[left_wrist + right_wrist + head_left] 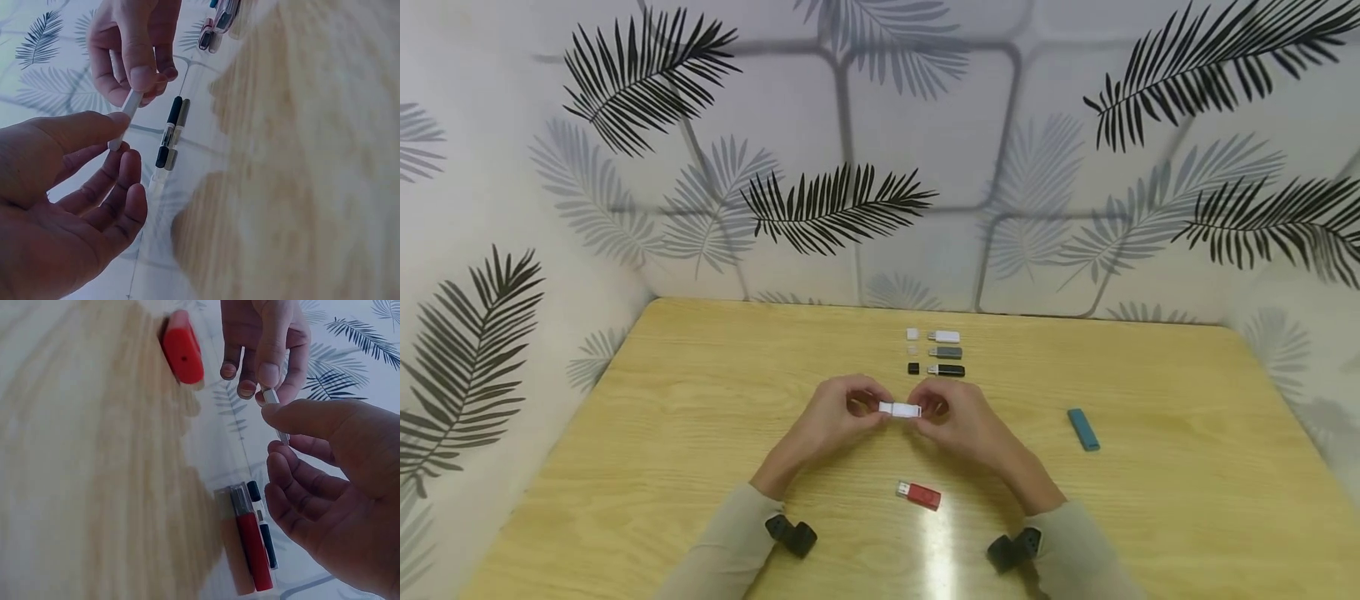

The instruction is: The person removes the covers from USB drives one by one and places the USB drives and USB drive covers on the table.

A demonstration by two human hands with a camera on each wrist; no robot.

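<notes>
A white USB flash drive (906,410) is held level over the table between both hands. My left hand (846,410) pinches its left end, where the white cap sits, between thumb and fingertips. The other end is pinched by my right hand (958,412). In the left wrist view the white drive (132,107) slants between the two thumbs. A red USB flash drive (922,496) with its metal plug pointing left lies nearer the body, between the forearms. The right wrist view also has this red drive (253,550) below the hands.
Beyond the hands lie uncapped white (946,337), grey (949,353) and black (950,370) drives, with small caps to their left, the black cap (913,367) nearest. A teal drive (1083,429) lies to the right. One red rounded thing (183,347) shows in the right wrist view.
</notes>
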